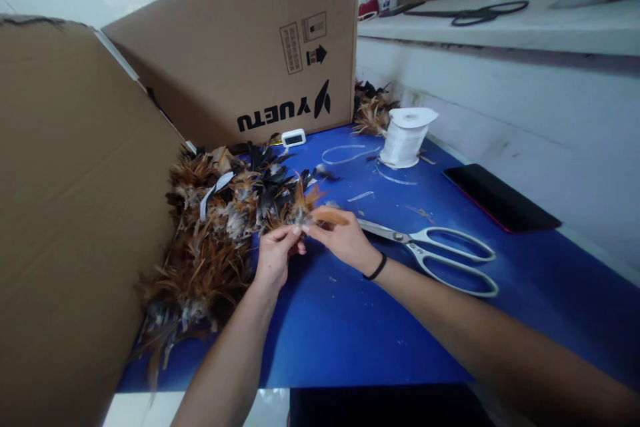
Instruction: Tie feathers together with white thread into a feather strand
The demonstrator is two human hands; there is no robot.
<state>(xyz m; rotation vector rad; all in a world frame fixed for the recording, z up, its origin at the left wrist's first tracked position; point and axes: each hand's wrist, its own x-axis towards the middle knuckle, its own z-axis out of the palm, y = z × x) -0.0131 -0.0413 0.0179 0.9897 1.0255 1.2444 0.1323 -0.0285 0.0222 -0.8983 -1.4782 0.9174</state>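
Note:
Above the blue table, my left hand [278, 252] and my right hand [345, 238] meet with their fingertips pinched together. Between them is a small bunch of brown feathers [304, 205], its tips pointing up and away from me. Both hands are closed on the base of this bunch; exactly how the fingers hold it is hidden. A black band circles my right wrist. Left of my hands lies a large pile of brown and black feathers [200, 267], with a white strip [215, 195] on top. Silver scissors [425, 247] lie beside my right hand, their blade tips hidden behind it.
A spool of white ribbon [407, 140] stands at the back right, near a black phone [500, 197]. A small white digital display [293, 138] sits before the tall cardboard box [240, 47]. Another cardboard panel [65, 180] walls the left. Dark scissors [480, 13] rest on the ledge.

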